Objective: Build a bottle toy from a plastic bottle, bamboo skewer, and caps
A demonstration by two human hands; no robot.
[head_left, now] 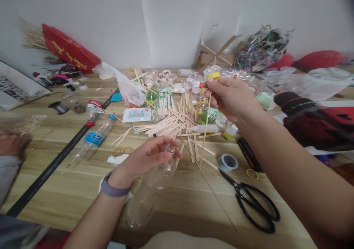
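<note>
My left hand (155,155), with a purple band at the wrist, has its fingers curled around the neck of a clear plastic bottle (143,201). The bottle leans, capless, its base toward me. Raised farther forward, my right hand (228,94) pinches a yellow bottle cap (213,76) with a thin bamboo skewer (207,127) running through it. Crossed wooden sticks (224,47) show at the skewer's top; whether they are fixed to it I cannot tell. Another skewer (215,193) lies on the table below, near black scissors (249,201).
A pile of craft sticks (171,122) covers the table's middle, with bottles and caps behind. A wire spool (228,161) sits by the scissors. A red drill (318,123) stands at right. Another bottle (95,136) lies left beside a black strip (52,164). Another person's hand (12,144) rests far left.
</note>
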